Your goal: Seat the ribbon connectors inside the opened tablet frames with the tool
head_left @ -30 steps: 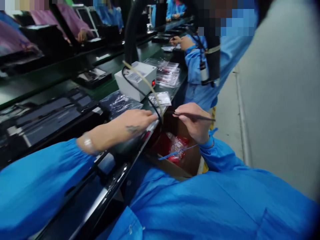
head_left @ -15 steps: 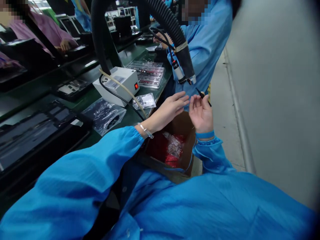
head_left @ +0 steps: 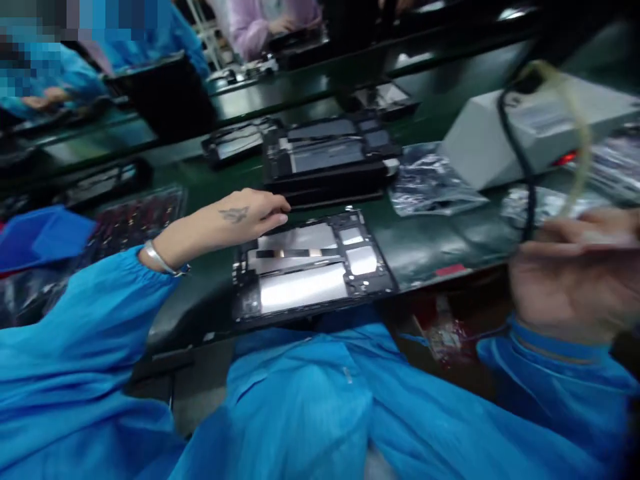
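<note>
An opened tablet housing (head_left: 310,267) with silver panels and a dark frame lies at the table's front edge. Over its back left corner hovers my left hand (head_left: 240,217), thumb and fingers apart, with nothing visible in it; whether the fingertips touch the frame I cannot tell. Out on the right, my right hand (head_left: 570,287) is smeared by motion, palm partly turned up, in front of a white box (head_left: 535,133). Its fingers are too blurred to show whether it holds anything.
Behind the housing are stacked tablet housings (head_left: 330,157) and a clear plastic bag (head_left: 435,183). Cables (head_left: 515,147) hang before the white box. To the left lie a parts tray (head_left: 135,223) and a blue sheet (head_left: 47,237). Co-workers sit across the table.
My view has swung left onto the table. My left hand has left my right hand and is over the tablet housing. The slim black tool seen in my right hand is no longer discernible.
</note>
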A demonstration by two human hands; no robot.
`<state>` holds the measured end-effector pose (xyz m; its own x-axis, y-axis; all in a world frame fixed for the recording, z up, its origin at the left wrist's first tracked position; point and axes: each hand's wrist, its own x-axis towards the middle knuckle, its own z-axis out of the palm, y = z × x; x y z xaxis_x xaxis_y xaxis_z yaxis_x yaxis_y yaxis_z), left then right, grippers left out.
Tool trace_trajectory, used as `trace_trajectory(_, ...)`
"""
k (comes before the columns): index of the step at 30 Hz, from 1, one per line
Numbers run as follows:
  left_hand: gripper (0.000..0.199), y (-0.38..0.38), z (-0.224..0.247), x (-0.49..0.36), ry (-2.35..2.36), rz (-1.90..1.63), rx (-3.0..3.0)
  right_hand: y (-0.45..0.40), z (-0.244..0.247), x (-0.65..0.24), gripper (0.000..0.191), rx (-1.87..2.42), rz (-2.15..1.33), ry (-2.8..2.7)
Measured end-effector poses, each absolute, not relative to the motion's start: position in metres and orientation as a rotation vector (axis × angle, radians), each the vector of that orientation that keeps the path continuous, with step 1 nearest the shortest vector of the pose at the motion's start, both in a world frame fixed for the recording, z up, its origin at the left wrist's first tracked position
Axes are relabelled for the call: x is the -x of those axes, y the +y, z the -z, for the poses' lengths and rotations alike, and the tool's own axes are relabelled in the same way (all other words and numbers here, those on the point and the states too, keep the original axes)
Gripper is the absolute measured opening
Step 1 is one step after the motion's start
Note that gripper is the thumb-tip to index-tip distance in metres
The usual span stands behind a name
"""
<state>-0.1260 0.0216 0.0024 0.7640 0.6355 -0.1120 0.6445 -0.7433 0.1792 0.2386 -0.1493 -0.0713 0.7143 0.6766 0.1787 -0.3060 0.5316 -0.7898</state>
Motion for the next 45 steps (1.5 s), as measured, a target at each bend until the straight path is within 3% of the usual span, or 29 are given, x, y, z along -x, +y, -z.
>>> trace_trajectory(2,0.039,0.025,0.019,0.152,1.013,0.163,-2.743,-0.118,0.056,-0.187,0.028,0.755,-0.781,-0.883)
trace_trajectory(5,0.040,0.019,0.055,0.164,0.965,-0.096,-2.681,-0.074,0.040,-0.121,0.020,0.742,-0.960,-1.314)
trace_trajectory(8,0.040,0.011,0.077,0.164,1.005,-0.335,-2.682,-0.039,0.041,-0.085,0.023,0.899,-0.887,-1.620)
trace_trajectory(12,0.038,0.003,0.080,0.171,0.995,-0.357,-2.668,-0.016,0.056,-0.077,0.026,1.041,-0.756,-1.854)
trace_trajectory(45,0.037,0.000,0.077,0.168,1.070,-0.243,-2.659,-0.012,0.058,-0.085,0.029,1.154,-0.862,-1.930)
